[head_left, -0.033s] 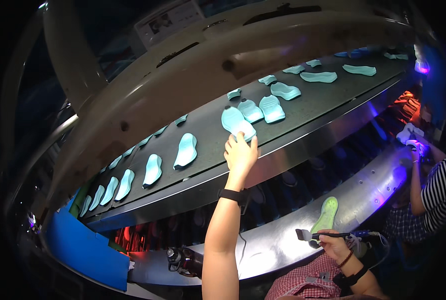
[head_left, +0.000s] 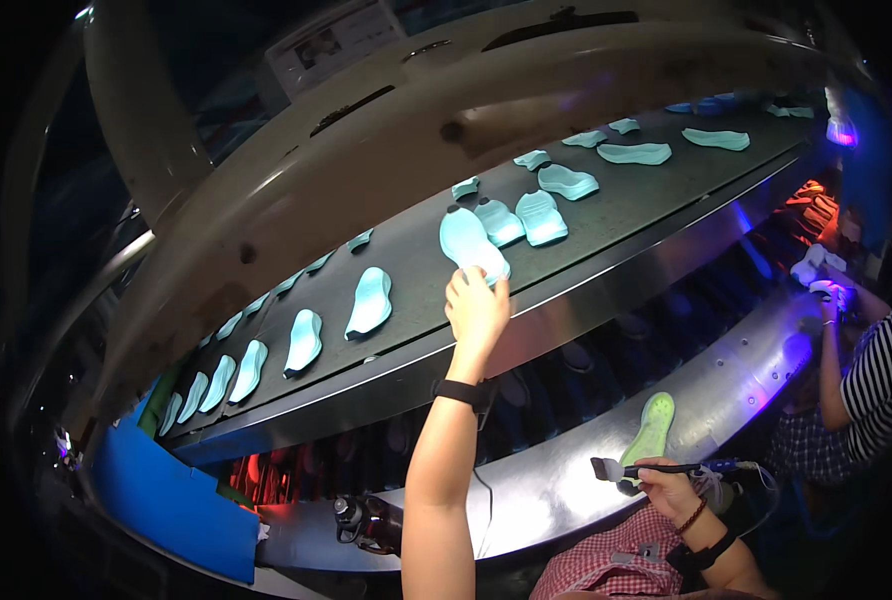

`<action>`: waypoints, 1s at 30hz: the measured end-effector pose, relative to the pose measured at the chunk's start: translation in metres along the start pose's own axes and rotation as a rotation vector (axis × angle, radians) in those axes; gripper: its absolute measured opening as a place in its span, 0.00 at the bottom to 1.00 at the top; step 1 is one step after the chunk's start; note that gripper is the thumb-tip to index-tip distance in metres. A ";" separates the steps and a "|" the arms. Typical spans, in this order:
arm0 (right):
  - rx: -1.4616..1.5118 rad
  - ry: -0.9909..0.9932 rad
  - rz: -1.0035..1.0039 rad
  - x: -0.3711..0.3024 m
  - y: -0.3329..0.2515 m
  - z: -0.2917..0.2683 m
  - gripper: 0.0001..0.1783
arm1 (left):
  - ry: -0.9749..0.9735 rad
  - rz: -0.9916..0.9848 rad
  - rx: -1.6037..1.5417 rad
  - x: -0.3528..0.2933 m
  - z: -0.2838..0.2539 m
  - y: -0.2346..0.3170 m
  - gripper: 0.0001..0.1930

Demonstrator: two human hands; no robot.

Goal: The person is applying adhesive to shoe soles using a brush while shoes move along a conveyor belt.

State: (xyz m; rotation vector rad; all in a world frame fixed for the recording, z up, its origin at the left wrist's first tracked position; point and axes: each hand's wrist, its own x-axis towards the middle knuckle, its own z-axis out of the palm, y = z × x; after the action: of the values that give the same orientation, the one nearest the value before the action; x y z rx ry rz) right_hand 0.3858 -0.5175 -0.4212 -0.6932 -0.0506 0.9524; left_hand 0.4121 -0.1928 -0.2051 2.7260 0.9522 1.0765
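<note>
My left hand reaches over the dark conveyor belt and is closed on the near end of a pale blue shoe sole. That sole partly covers another pale blue sole beside it. At the lower right, my right hand grips a brush with a black handle, a pale neck and dark bristles pointing left. Just beyond the brush, a yellow-green sole lies on the curved metal ledge, its near end partly hidden by the brush and hand.
More pale blue soles lie along the belt under a beige machine hood. A dark bottle stands on the ledge by my left forearm. At right, a co-worker in a striped sleeve handles a white item under violet light. A blue panel closes the left.
</note>
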 end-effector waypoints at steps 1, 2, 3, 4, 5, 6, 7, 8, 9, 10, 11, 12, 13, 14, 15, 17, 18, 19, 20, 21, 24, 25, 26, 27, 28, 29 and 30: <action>-0.022 -0.006 -0.005 -0.001 -0.002 -0.001 0.10 | 0.067 0.034 -0.049 0.000 0.001 -0.006 0.17; -0.043 -0.010 -0.010 -0.002 -0.004 -0.001 0.10 | 0.191 0.166 -0.026 -0.002 0.000 -0.012 0.13; -0.043 -0.010 -0.022 -0.003 -0.006 -0.002 0.11 | 0.202 0.216 -0.021 -0.006 -0.007 -0.012 0.12; -0.036 -0.001 -0.021 -0.003 -0.008 -0.002 0.11 | 0.252 0.271 -0.029 -0.006 -0.010 -0.021 0.11; -0.029 0.011 -0.019 -0.004 -0.008 -0.002 0.11 | 0.300 0.325 -0.038 -0.009 -0.013 -0.031 0.10; -0.026 0.018 -0.019 -0.002 -0.008 -0.005 0.10 | 0.305 0.209 -0.273 -0.014 -0.020 -0.037 0.09; -0.037 0.024 -0.024 -0.003 -0.010 -0.007 0.10 | 0.302 0.086 -0.505 -0.024 -0.028 -0.038 0.08; -0.050 0.026 -0.017 -0.001 -0.010 -0.008 0.10 | 0.427 -0.015 -0.739 -0.040 -0.040 -0.039 0.08; -0.065 0.033 -0.010 0.001 -0.010 -0.009 0.10 | 0.548 -0.128 -0.973 -0.056 -0.050 -0.039 0.07; -0.072 0.051 -0.017 0.003 -0.007 -0.009 0.11 | 0.563 -0.223 -1.069 -0.071 -0.061 -0.041 0.08; -0.071 0.067 -0.013 0.008 -0.006 -0.010 0.10 | 0.549 -0.328 -1.171 -0.083 -0.061 -0.042 0.10; -0.069 0.073 -0.020 0.008 -0.009 -0.006 0.10 | 0.291 -0.449 -1.284 -0.095 -0.071 -0.039 0.12; -0.071 0.081 -0.025 0.009 -0.011 -0.004 0.10 | 0.026 -0.573 -1.381 -0.106 -0.080 -0.037 0.15; -0.087 0.084 -0.031 0.009 -0.014 -0.003 0.10 | -0.361 -0.600 -1.491 -0.115 -0.094 -0.041 0.19; -0.105 0.089 -0.044 0.009 -0.017 -0.004 0.10 | -0.506 -0.672 -1.602 -0.124 -0.093 -0.048 0.23; -0.132 0.056 -0.058 0.012 -0.019 -0.004 0.10 | -0.530 -0.579 -1.540 -0.159 -0.103 -0.062 0.26; -0.147 0.060 -0.058 0.013 -0.017 -0.005 0.10 | -0.471 -0.508 -1.552 -0.183 -0.103 -0.075 0.29; -0.163 0.060 -0.052 0.016 -0.015 -0.004 0.10 | -0.406 -0.441 -1.557 -0.211 -0.101 -0.085 0.33; -0.152 0.063 -0.051 0.015 -0.019 -0.006 0.10 | -0.549 -0.567 -1.749 -0.230 -0.099 -0.079 0.39; -0.170 0.067 -0.055 0.015 -0.019 -0.006 0.09 | -0.685 -0.706 -1.946 -0.250 -0.096 -0.077 0.46; -0.211 0.034 -0.012 0.018 -0.014 -0.009 0.10 | -0.928 -0.941 -1.780 -0.316 -0.058 -0.083 0.51; -0.261 -0.005 -0.008 0.018 -0.014 -0.004 0.10 | -0.942 -0.993 -1.522 -0.332 -0.045 -0.077 0.50; -0.310 -0.043 -0.005 0.019 -0.011 0.001 0.11 | -0.892 -0.963 -1.601 -0.345 -0.028 -0.071 0.47; -0.311 -0.047 0.003 0.017 -0.007 0.006 0.11 | -0.849 -0.928 -1.679 -0.353 -0.015 -0.062 0.45; -0.358 -0.118 0.023 0.017 -0.002 0.011 0.11 | -0.801 -0.953 -1.926 -0.354 -0.009 -0.050 0.45; -0.404 -0.190 0.042 0.017 0.003 0.016 0.12 | -0.739 -0.965 -2.176 -0.350 -0.004 -0.037 0.44; -0.429 -0.215 0.089 0.017 0.005 0.017 0.12 | -0.726 -1.027 -2.276 -0.342 -0.002 -0.021 0.43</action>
State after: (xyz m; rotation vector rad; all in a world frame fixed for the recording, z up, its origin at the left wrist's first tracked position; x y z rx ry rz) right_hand 0.3870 -0.4933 -0.4145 -0.9903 -0.4266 1.1124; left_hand 0.2064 -0.3702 -0.4143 0.3787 0.2358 0.2113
